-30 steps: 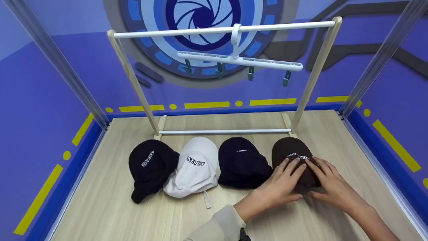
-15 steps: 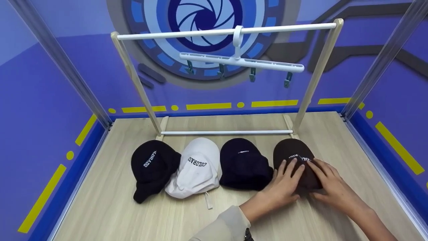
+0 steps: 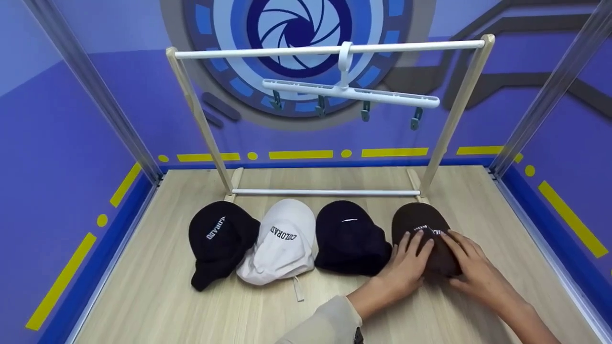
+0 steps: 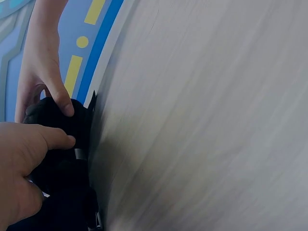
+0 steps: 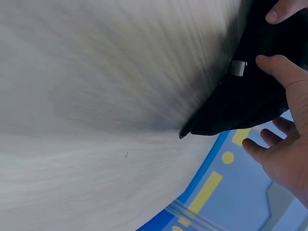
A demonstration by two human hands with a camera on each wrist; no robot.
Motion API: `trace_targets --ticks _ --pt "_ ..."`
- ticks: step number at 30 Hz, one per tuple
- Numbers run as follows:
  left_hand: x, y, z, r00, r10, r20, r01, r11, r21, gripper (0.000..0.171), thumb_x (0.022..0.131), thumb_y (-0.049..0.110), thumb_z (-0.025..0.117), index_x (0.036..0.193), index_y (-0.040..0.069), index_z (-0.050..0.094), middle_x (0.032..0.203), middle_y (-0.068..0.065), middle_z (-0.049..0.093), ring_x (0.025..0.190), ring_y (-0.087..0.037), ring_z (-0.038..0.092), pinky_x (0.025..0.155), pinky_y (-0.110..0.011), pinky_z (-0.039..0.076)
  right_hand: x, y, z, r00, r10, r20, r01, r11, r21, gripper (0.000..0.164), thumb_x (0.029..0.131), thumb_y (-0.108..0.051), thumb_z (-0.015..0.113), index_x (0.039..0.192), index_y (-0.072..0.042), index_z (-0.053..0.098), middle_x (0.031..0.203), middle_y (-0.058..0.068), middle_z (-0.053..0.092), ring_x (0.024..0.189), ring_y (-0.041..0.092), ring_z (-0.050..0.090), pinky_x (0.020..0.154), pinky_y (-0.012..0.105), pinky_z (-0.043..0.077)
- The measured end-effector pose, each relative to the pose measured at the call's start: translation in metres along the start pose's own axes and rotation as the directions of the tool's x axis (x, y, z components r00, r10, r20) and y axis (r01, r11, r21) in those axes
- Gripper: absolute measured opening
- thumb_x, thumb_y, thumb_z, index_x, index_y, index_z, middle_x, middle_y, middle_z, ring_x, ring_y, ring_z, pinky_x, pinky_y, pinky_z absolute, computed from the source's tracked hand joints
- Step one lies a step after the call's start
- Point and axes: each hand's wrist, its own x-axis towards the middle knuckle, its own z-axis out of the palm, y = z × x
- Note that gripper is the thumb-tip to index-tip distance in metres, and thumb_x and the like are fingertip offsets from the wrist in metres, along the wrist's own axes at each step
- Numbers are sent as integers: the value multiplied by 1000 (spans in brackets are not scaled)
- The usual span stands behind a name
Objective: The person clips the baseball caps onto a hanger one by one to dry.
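A brown baseball cap [image 3: 415, 216] with light lettering lies brim outward at the right end of a row of caps. From the left, my left hand [image 3: 401, 266] grips it, fingers spread over the crown. My right hand [image 3: 482, 272] holds its right side, fingertips close to the lettering. In the left wrist view the thumbs of the left hand [image 4: 21, 156] and right hand [image 4: 44, 72] press the cap's near side [image 4: 53, 113]. The right wrist view shows a small pale tab [image 5: 237, 68] there; several right fingers are extended beside the cap. A navy cap [image 3: 351, 241] sits just left of the left hand.
A white cap [image 3: 282, 243] and a black cap [image 3: 221, 241] continue the row leftward. Behind stands a wooden rack [image 3: 205, 124] with a white top bar [image 3: 239, 52]. From it hangs a white hanger [image 3: 351, 91] with several green clips [image 3: 365, 112]. Blue walls enclose the tabletop [image 3: 167, 306].
The head view has shifted slightly, so the whole scene sits a little lower and further right. Both hands stay on the brown cap, with only slight finger movement.
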Motion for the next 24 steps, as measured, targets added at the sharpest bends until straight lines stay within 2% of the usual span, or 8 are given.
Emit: trace_targets --ticks 2,6,9,11,14,18,21,24 --pt "0 0 1 1000 -9 -2 9 1000 0 81 89 26 77 157 19 34 163 -10 28 147 -37 34 107 -47 48 -1 0 2 1000 -1 -4 1 1000 -8 110 56 4 93 153 -3 41 152 23 39 134 45 40 95 55 43" --pt "1 1 1 1000 -16 -1 16 1000 5 74 92 20 73 156 18 35 162 -11 30 147 -35 36 107 -45 48 -3 2 6 1000 -1 -29 0 1000 -17 110 54 6 92 152 -3 42 151 22 41 133 44 42 104 39 38" --pt "2 1 1 1000 -24 11 24 1000 3 73 94 13 71 157 18 35 163 -11 29 148 -33 34 108 -44 48 -3 2 9 999 -4 -49 3 1000 -12 110 53 8 92 152 -3 42 150 22 42 132 43 43 111 19 26" --pt "3 1 0 1000 -27 14 27 1000 -2 71 94 9 69 157 18 35 163 -11 29 148 -32 34 108 -44 47 -3 3 10 998 -5 -59 4 1000 -8 110 53 9 91 151 -2 43 149 22 43 132 44 44 111 11 17" --pt "3 1 1 1000 -25 5 25 1000 4 68 96 7 66 156 17 37 162 -11 30 147 -32 36 109 -41 46 -3 2 12 997 -7 -74 6 1000 -11 107 53 12 90 149 -1 45 148 23 45 130 44 45 113 17 23" --pt "3 1 2 999 -5 -37 9 996 91 63 97 8 64 154 17 41 159 -11 36 143 -30 43 111 -34 44 -2 2 14 996 -5 -92 4 1000 -19 96 61 15 85 147 -1 47 146 22 47 129 43 48 115 18 24" --pt "4 1 1 998 6 -59 2 990 143 61 97 8 63 154 17 42 158 -12 39 141 -30 46 112 -30 42 -1 1 14 995 1 -101 -3 1000 -23 90 65 17 81 147 -1 47 145 21 49 128 42 49 114 7 8" --pt "5 1 -1 999 -7 -46 13 992 127 61 97 7 62 154 17 42 159 -11 38 142 -29 44 111 -29 42 1 0 12 994 0 -109 -4 999 -32 86 67 21 78 145 1 48 143 22 50 128 42 50 115 8 9"
